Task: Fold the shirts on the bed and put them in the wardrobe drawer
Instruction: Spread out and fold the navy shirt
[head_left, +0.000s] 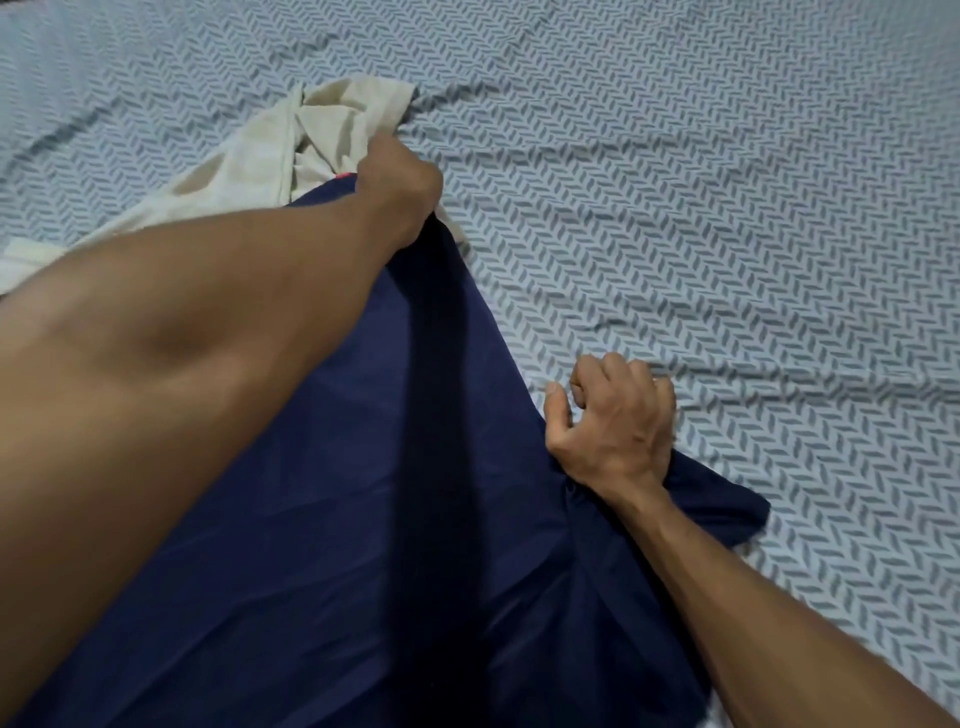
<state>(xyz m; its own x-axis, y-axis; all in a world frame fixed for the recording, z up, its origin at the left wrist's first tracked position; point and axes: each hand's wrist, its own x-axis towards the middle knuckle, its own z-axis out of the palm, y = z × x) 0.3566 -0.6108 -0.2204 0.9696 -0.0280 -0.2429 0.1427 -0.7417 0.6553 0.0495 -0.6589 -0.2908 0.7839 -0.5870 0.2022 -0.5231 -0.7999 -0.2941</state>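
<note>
Clearly a soft, limp cloth: take it by the edges

Plainly the navy shirt (363, 519) is thin and light; it drapes and creases across the bed (727, 208), so it will sag wherever it is unsupported. The left hand (397, 182) grips its far end, fingers curled into the fabric, beside a cream shirt (322, 135) crumpled behind. The right hand (618, 421) rests on the near side edge, fingers curled; whether it pinches cloth I cannot tell. Hems and shoulder seams look the best holds, pulled taut between both hands.
</note>
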